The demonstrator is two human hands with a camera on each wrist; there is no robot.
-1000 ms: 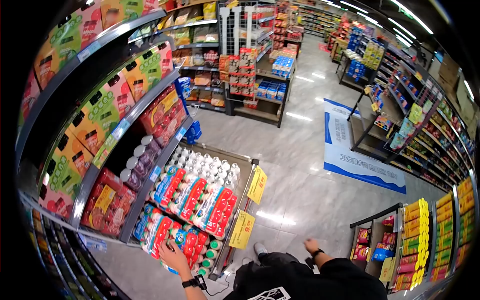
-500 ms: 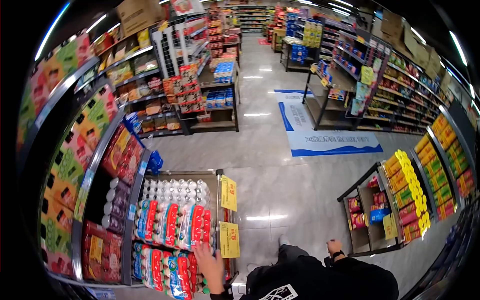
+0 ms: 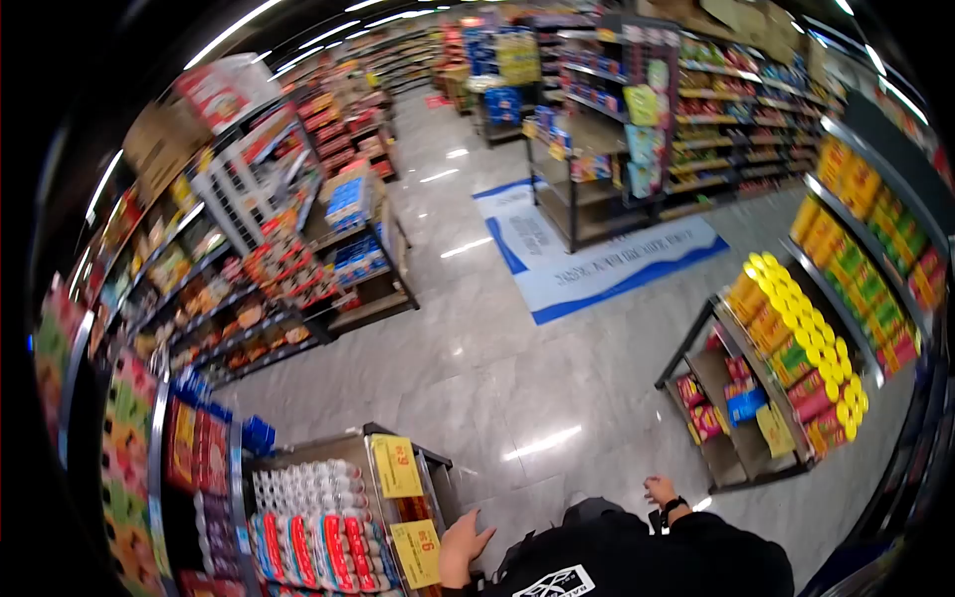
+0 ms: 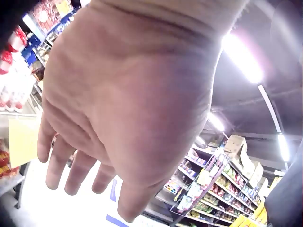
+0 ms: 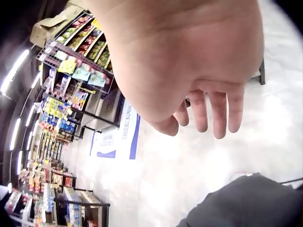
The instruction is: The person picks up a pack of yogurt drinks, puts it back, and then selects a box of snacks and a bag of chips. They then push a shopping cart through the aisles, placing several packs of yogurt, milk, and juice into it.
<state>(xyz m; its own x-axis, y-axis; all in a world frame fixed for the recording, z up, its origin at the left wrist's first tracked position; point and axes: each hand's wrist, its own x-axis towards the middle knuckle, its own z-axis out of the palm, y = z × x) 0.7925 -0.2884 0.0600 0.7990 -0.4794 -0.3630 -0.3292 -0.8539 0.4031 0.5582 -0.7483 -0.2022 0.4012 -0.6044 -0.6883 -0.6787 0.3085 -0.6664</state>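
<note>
My left hand [image 3: 464,545] is beside the display stand of bottled drinks, just right of its yellow price signs [image 3: 418,551]. In the left wrist view the palm [image 4: 128,94] faces the camera, fingers spread and relaxed, holding nothing. Red-and-white bottle packs [image 3: 316,549] sit on the stand, apart from that hand. My right hand [image 3: 661,490] hangs over the floor, left of a low rack of snacks [image 3: 741,423]. Its fingers hang loosely in the right wrist view, and the hand [image 5: 189,71] has nothing in it.
A blue-and-white floor mat [image 3: 597,257] lies ahead, by a shelf end with a dark frame [image 3: 587,204]. Another rack with blue packs [image 3: 348,204] stands to the left. Yellow-lidded tubs [image 3: 806,328] line the right side, and grey floor [image 3: 428,368] runs between the racks.
My left hand has moved off the bottle packs to the right of the stand. The head view has turned to the right. The right hand still hangs at the side.
</note>
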